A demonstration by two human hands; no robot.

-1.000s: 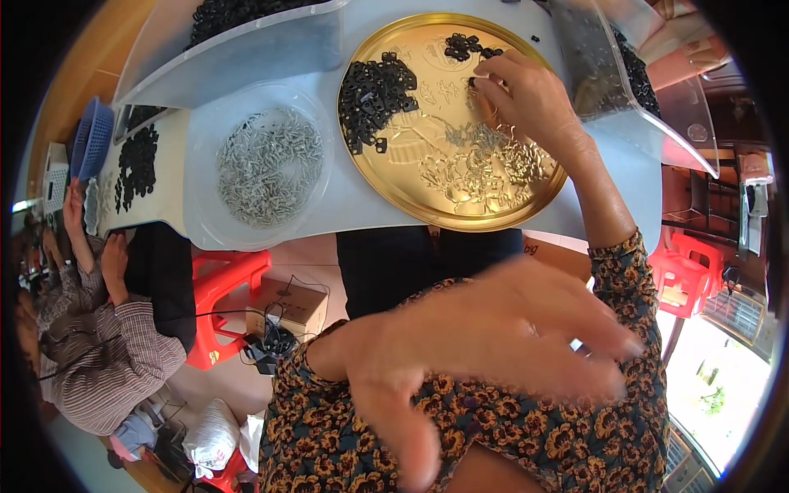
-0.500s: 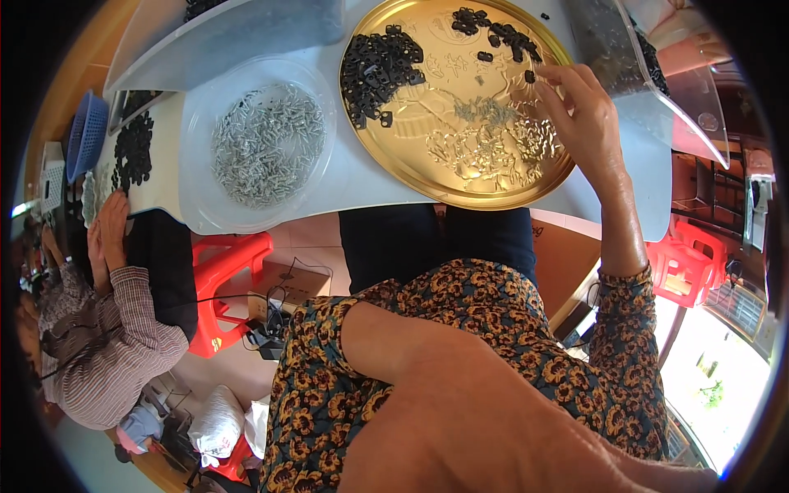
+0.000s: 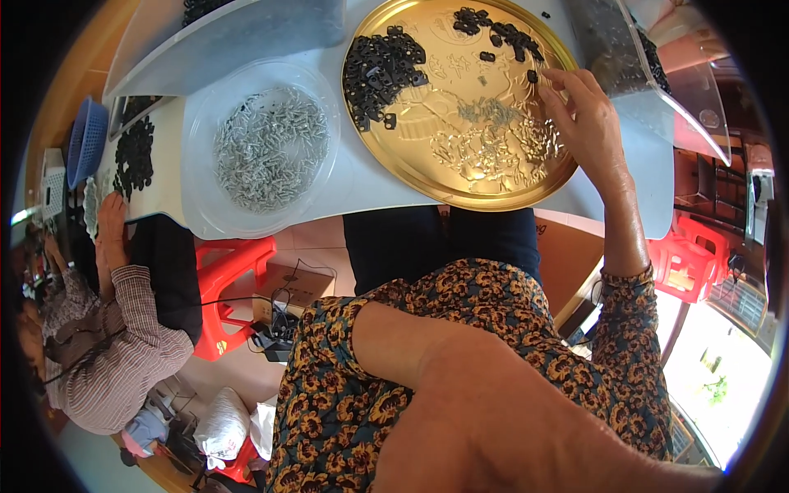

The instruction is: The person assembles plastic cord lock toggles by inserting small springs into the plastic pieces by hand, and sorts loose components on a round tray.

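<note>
My right hand (image 3: pixel 588 123) hovers at the right side of a round golden tray (image 3: pixel 394 177), thumb and forefinger apart. A small black piece (image 3: pixel 532 76) lies just beside its fingertips, apparently on the tray. The tray also carries a heap of black pieces (image 3: pixel 382 70) at its left, a smaller black cluster (image 3: pixel 514 39) at the far side, and a scatter of small silver screws (image 3: pixel 489 111) near its middle. My left hand (image 3: pixel 526 427) is raised very close to the camera, large in the lower part of the head view. Its fingers are hidden.
Left of the tray, a clear round basin (image 3: pixel 316 193) holds many silver screws. Clear plastic bins (image 3: pixel 246 49) stand at the far left and right (image 3: pixel 616 57). A co-worker's hands (image 3: pixel 111 226) rest near black pieces at the table's left. A red stool (image 3: pixel 234 267) stands below.
My left hand has shifted slightly right and down in the picture. My right hand stays over the tray's right side, almost unmoved. The co-worker's hands have shifted a little.
</note>
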